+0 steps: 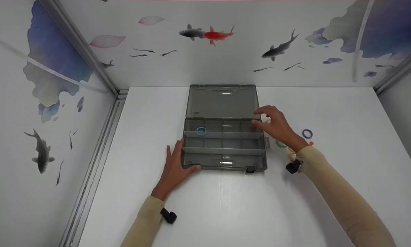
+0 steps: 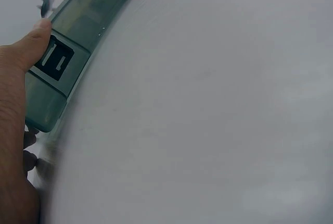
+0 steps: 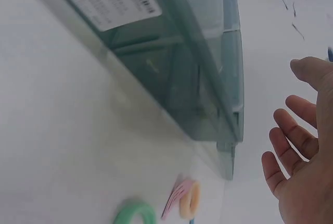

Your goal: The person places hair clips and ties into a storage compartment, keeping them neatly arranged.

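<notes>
A smoky translucent plastic storage box (image 1: 224, 144) lies with its lid (image 1: 222, 103) folded back flat toward the rear wall. Two clear dividers split it into long rows. A light-blue ring (image 1: 201, 127) is at the left of the back row. My left hand (image 1: 174, 171) rests at the box's front left corner, thumb on the front edge and straight fingers along the left side. The thumb also shows beside the latch (image 2: 54, 57) in the left wrist view. Over the back right corner is my right hand (image 1: 275, 127), thumb and fingers apart, nothing between them.
Right of the box lie a purple ring (image 1: 304, 134), a small orange piece (image 1: 311, 143) and a green ring (image 1: 280, 145), partly behind my right wrist. A pink band (image 3: 177, 198) and a peach ring (image 3: 190, 203) show in the right wrist view. Patterned walls enclose the white table.
</notes>
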Motion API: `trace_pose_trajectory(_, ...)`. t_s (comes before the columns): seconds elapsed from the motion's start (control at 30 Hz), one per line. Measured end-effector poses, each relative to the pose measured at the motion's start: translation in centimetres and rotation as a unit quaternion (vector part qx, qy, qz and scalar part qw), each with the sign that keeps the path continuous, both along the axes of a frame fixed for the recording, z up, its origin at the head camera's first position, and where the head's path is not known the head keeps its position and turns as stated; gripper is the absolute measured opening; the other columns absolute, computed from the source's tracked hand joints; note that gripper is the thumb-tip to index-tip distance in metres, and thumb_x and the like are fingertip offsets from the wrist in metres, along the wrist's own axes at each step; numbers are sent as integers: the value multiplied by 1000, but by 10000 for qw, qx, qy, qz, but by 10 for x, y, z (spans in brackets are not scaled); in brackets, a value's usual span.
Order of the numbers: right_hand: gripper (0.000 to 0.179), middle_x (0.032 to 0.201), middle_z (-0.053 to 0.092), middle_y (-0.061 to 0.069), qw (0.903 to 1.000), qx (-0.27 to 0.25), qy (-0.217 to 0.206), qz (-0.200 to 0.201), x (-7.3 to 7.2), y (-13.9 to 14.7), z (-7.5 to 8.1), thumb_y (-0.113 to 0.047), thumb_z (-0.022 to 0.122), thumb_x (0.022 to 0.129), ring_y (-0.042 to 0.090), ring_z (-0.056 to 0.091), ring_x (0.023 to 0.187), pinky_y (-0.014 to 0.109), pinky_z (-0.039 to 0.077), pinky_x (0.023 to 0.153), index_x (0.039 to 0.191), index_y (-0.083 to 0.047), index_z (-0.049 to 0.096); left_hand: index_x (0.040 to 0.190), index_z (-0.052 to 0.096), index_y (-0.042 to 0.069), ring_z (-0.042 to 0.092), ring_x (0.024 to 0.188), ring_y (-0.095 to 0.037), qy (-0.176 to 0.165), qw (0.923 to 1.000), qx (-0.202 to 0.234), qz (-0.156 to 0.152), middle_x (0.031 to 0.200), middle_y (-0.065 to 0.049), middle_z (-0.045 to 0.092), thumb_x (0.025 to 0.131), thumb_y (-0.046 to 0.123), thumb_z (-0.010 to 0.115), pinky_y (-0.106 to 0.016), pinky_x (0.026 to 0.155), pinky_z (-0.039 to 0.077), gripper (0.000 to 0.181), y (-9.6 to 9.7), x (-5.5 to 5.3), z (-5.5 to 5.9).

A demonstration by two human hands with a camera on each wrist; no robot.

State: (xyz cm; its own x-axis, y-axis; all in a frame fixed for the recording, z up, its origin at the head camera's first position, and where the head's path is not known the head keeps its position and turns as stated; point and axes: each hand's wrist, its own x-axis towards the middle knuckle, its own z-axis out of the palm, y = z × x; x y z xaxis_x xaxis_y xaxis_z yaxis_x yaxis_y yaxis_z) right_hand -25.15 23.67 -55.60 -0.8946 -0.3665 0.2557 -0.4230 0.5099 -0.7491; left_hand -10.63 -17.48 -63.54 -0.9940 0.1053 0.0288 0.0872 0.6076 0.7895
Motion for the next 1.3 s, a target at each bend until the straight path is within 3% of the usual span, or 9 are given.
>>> trace_pose_trajectory(0.17, 37, 136, 69, 21, 9996, -121, -75, -225, 9, 20, -9, -15, 81, 102, 43, 59, 125, 64, 45, 104, 133, 4, 73, 179, 16, 22, -8, 166, -55, 59, 9999, -98, -35, 183, -17, 17, 88, 67, 86, -76, 128, 18, 123, 0, -1, -1)
trace_pose_trajectory(0.43, 32, 131, 72, 20, 9973, -193, -18, -706, 23, 49, -25, -10, 82, 101, 33, 59, 125, 62, 45, 102, 129, 4, 75, 179, 15, 24, -9, 166, -54, 45, 10000, -52, -19, 184, -16, 16, 88, 68, 86, -77, 127, 18, 124, -1, 0, -1)
trace_pose_trajectory(0.77, 35, 139, 66, 20, 9895, 105, -627, -1301, 44, 82, -39, -20, 76, 107, 38, 54, 133, 59, 42, 112, 135, 1, 71, 179, 17, 22, -8, 165, -57, 74, 10000, 1, -9, 183, -18, 18, 88, 69, 85, -77, 127, 18, 124, -1, -1, -4)
trace_pose_trajectory(1.0, 32, 138, 63, 20, 9897, 168, -667, -1253, 53, 88, -49, -18, 77, 105, 40, 48, 137, 69, 31, 120, 131, 0, 72, 179, 17, 25, -9, 167, -53, -37, 10000, 61, 39, 184, -15, 17, 85, 71, 86, -77, 127, 18, 126, -2, -1, -4)
trace_pose_trajectory(1.17, 26, 132, 68, 21, 9930, 459, -308, -1046, 58, 89, -56, -11, 79, 102, 43, 48, 134, 69, 17, 119, 124, 1, 74, 179, 16, 27, -10, 167, -51, -90, 9999, 102, 36, 184, -13, 16, 85, 72, 86, -77, 127, 17, 125, -2, 0, -4)
trace_pose_trajectory(1.3, 25, 129, 69, 22, 9940, 600, -93, -905, 60, 90, -60, -10, 82, 100, 44, 51, 132, 70, 14, 118, 121, 2, 75, 179, 16, 27, -10, 167, -50, -71, 9999, 99, 19, 184, -13, 16, 86, 71, 86, -77, 127, 17, 125, -2, 0, -4)
